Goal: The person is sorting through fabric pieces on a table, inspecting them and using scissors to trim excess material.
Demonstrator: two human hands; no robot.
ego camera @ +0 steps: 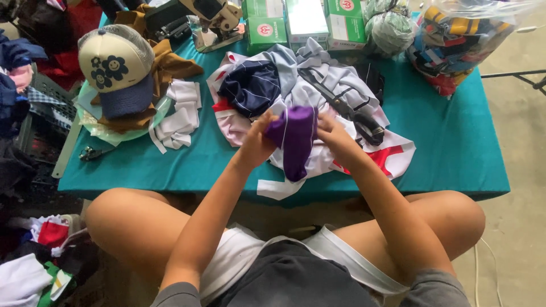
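My left hand [259, 139] and my right hand [333, 132] both grip a purple piece of cloth [294, 139], which hangs between them over the front of a low teal-covered table [455, 153]. Right behind the cloth lies a heap of garment pieces [296, 79] in white, grey, navy and red. Large black scissors [347, 108] rest on that heap, just beyond my right hand. A white strip [278, 187] droops over the table's front edge below my hands.
A cream cap with flower faces [116, 68] sits on brown fabric at the left, beside white cloth strips [179, 113]. Green boxes [304, 23], a small machine [213, 23] and a clear bag of coloured pieces [455, 40] line the back. Clothes lie piled on the floor at left [34, 267].
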